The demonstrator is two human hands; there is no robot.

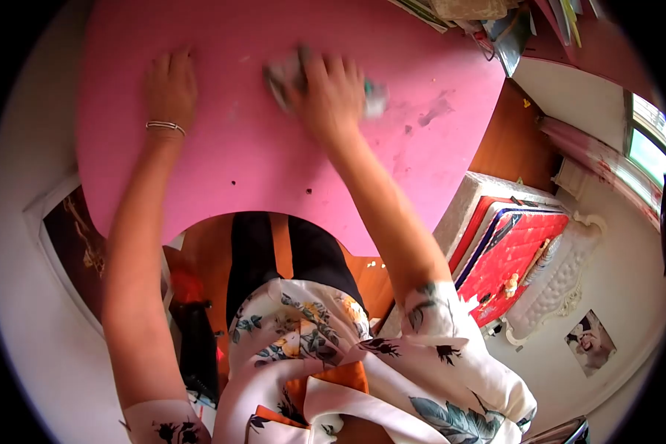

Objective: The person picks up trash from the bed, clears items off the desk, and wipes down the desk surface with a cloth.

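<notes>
My right hand (333, 92) presses a crumpled grey and white cloth (283, 74) against the pink tabletop (229, 140). The cloth sticks out on both sides of the hand and shows a small green patch at its right; hand and cloth are blurred by motion. Dark smudges (436, 109) mark the tabletop to the right of the cloth. My left hand (170, 83), with a thin bracelet (166, 126) at the wrist, rests palm down on the left part of the tabletop. Its fingers point away from me and it holds nothing.
Books and papers (422, 11) are stacked at the table's far right corner. Two small dark spots lie near the curved front edge. To the right stands a bed with a red mattress (507, 259) and a tufted headboard (544, 296). A framed picture (74, 244) leans at the left.
</notes>
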